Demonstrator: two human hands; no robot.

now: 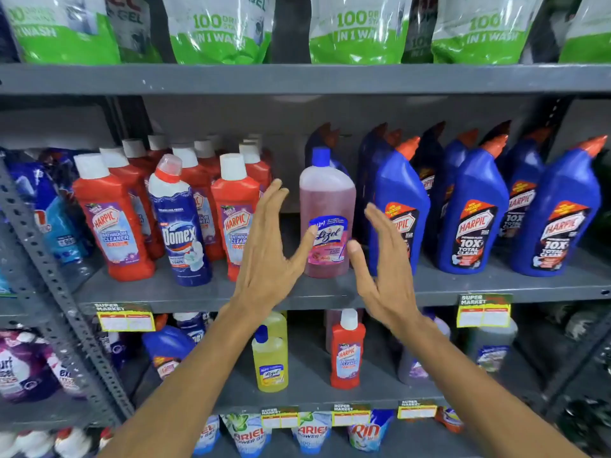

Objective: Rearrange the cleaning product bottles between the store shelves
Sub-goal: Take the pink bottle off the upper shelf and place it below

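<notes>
A pink Lizol bottle [327, 209] with a blue cap stands upright on the middle shelf [205, 294], in a gap between red Harpic bottles [110, 223] on the left and blue Harpic bottles [400, 209] on the right. My left hand [272, 249] is spread open just left of the pink bottle, its thumb tip at the label. My right hand [380, 259] is open just right of it, thumb near the bottle's lower edge. Neither hand grips anything. A white-and-blue Domex bottle [180, 223] stands among the red ones.
On the shelf below stand a yellow Lizol bottle [270, 361], a single red Harpic bottle [347, 352] and a blue bottle [167, 350]. Green-and-white detergent pouches [218, 28] fill the top shelf. A perforated grey upright [43, 282] runs down the left. Yellow price tags [483, 311] hang on shelf edges.
</notes>
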